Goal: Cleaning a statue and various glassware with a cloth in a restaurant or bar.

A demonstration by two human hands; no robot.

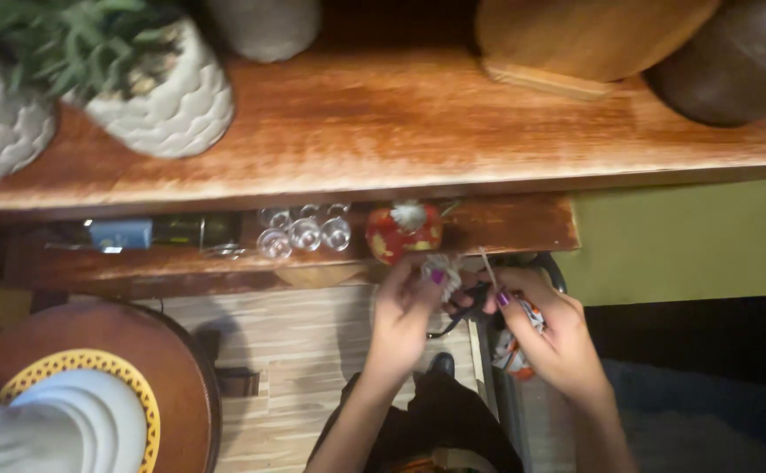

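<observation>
Holding scissors (pixel 466 307) w/ right hand (pixel 549 337) | left hand (pixel 403 311) pinching white tuft (pixel 443 270)

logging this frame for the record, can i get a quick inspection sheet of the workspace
surface: glossy wooden shelf, lower ledge beneath
job's things: left hand and right hand meet on small blurred items; dark scissors-like loops between them, patterned piece by right
clutter: white plant pots, small glasses, red-yellow ornament
hands: both closed around small items
cables: nothing seen
surroundings: pale plank floor, round wooden table, green wall
</observation>
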